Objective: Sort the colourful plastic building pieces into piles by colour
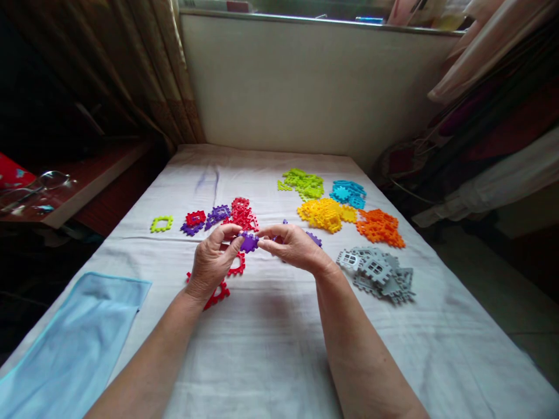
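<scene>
Between my two hands, above the white sheet, is a purple interlocking block (pixel 250 242) with notched edges. My left hand (pixel 212 259) pinches its left side with thumb and fingers. From the other side, my right hand (pixel 293 245) grips its right edge between thumb and forefinger. Just behind the hands lies a heap of red notched blocks (pixel 241 216), with loose purple blocks (pixel 217 216) to its left. More red blocks (pixel 236 265) lie under and beside my left hand, partly hidden by it. Another purple block (pixel 314 238) shows partly behind my right hand.
Sorted piles of green (pixel 304 184), blue (pixel 348 193), yellow (pixel 324 215), orange (pixel 381 227) and grey blocks (pixel 379 273) lie at the right. A single green frame block (pixel 161 224) sits at the left. A light blue cloth (pixel 82 343) covers the near left corner.
</scene>
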`<state>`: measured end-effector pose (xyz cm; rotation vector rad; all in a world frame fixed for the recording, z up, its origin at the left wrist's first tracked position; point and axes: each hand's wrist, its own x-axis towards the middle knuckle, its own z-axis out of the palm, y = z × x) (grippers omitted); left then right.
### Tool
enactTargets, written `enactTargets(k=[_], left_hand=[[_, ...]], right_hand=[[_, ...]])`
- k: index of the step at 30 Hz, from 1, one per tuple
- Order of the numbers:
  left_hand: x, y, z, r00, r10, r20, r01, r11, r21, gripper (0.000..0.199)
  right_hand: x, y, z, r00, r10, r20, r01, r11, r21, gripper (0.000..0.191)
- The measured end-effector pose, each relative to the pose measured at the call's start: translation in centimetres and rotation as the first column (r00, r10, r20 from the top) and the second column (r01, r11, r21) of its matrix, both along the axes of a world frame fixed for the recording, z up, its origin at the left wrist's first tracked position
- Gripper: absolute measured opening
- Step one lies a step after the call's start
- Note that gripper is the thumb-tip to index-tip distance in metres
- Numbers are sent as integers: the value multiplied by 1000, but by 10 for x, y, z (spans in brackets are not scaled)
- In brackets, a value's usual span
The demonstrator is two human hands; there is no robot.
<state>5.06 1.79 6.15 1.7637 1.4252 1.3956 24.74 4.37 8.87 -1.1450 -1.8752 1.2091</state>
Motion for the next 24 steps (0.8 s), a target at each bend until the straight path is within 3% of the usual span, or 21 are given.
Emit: enactTargets(k=[5, 8, 11, 13, 15, 18, 24], left_hand=[[3, -1, 0, 999, -51, -6, 51, 999, -12, 33], [-4, 1, 3, 997, -54, -60, 54, 999, -3, 41], [-23, 9, 1, 987, 75, -145, -70, 997, 38, 40], [-43, 16, -3, 951, 205, -232, -191, 978, 83, 38], [-64, 24, -9, 887, 319, -333, -294, 948, 126, 37], [-91, 31, -18, 768, 434, -471, -417, 897, 147, 39], [-110, 34, -33, 653, 429, -625, -490, 868, 85, 45]], right_hand=[[6, 5, -6, 999, -18, 42, 15, 997, 72, 23], [28, 12, -9, 958, -217, 186, 177, 961, 211, 20], [59, 17, -9, 780, -518, 351, 377, 836, 398, 18], [74, 18, -8, 660, -615, 431, 422, 778, 464, 18], [80, 17, -8, 596, -634, 493, 420, 769, 481, 19], [77, 16, -8, 560, -600, 572, 378, 799, 468, 19], [72, 13, -3, 594, -496, 634, 330, 868, 371, 17]])
